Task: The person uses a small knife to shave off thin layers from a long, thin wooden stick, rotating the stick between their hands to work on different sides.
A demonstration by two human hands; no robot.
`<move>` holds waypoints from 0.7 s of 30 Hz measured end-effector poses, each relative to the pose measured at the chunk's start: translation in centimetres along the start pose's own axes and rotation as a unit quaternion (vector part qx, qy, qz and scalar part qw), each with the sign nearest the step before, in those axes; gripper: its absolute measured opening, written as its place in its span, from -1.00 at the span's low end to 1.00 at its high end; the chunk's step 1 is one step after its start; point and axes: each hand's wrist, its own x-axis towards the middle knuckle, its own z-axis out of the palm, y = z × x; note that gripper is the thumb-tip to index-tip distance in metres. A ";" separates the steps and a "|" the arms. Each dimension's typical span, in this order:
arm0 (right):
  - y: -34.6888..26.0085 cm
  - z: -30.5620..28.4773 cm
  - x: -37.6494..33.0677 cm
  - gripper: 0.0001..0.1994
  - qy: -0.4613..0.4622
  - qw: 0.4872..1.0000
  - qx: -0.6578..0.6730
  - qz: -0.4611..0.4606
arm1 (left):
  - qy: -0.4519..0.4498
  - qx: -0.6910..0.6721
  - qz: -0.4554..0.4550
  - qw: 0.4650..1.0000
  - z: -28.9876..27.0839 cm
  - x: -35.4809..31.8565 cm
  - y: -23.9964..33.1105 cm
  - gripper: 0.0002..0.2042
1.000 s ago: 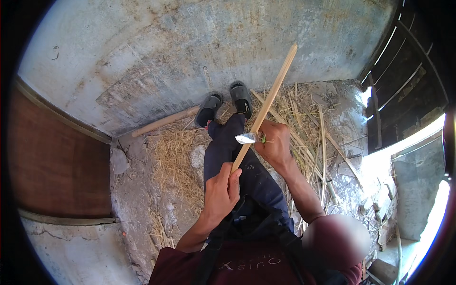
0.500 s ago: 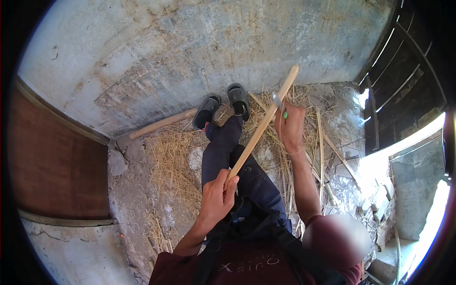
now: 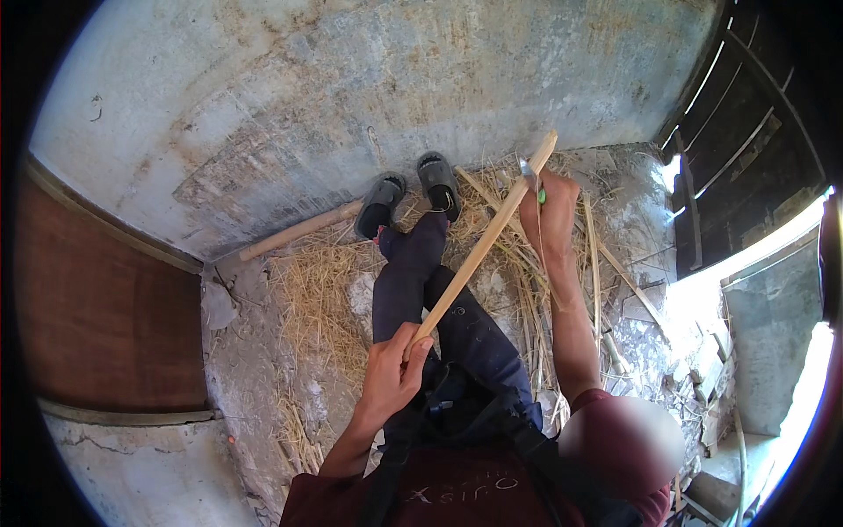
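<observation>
Straw-strewn floor [image 3: 316,299] — left hand [image 3: 393,373] clenched on stick [image 3: 483,241] btm, right hand [image 3: 549,215] grips knife [image 3: 529,174] nr top.

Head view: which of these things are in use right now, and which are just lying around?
In use: long wooden stick, gripped by left hand; green-handled knife in right hand, blade at the stick.

Lying about: straw and shavings, second stick by the wall, rubble.

Daylight was bright and even, with blown-out glare from an opening [image 3: 746,263] at right. Edges bent and darkened toward the rim; the centre was sharp.
</observation>
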 end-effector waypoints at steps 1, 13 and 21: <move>0.4 -0.1 0.4 -0.96 0.005 1.000 -0.011 -0.003 | -0.002 -0.001 -0.002 1.000 0.0 -0.1 0.0 -0.85; 14.1 0.3 2.9 -0.76 0.000 0.968 0.094 0.234 | 0.009 0.022 -0.045 0.999 -0.1 -1.0 -1.6 -0.85; 36.9 1.0 -21.0 -0.69 -0.408 0.783 -0.357 0.306 | 0.069 0.077 -0.060 0.993 -1.4 -0.3 -2.6 -0.84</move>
